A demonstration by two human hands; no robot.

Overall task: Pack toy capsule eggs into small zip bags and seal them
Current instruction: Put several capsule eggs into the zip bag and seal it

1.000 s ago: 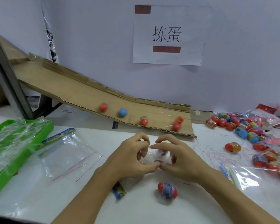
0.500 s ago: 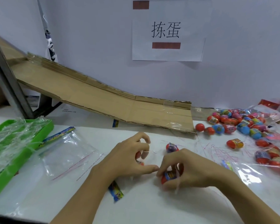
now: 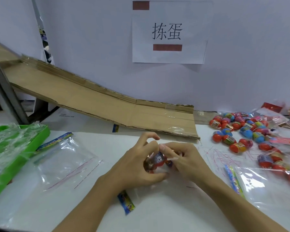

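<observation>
At the table's middle my left hand (image 3: 136, 166) grips a small clear zip bag (image 3: 151, 186) whose printed header strip pokes out below my wrist. Red shapes show inside the bag by my left fingers. My right hand (image 3: 189, 161) pinches a red capsule egg (image 3: 158, 159) with a labelled band, holding it at the bag's mouth between both hands. The bag's opening is mostly hidden by my fingers. A loose pile of red, blue and multicoloured capsule eggs (image 3: 241, 136) lies at the right.
A cardboard ramp (image 3: 107, 108) slopes down from the back left to the table's middle. Empty zip bags (image 3: 62, 163) lie at the left beside a green tray (image 3: 43, 131) of plastic film. More bags (image 3: 261, 186), some filled, lie at the right.
Eggs that rolled down the ramp have joined the pile at the right. My right hand picked up the egg lying near the front and brought it up to the bag in my left hand.
</observation>
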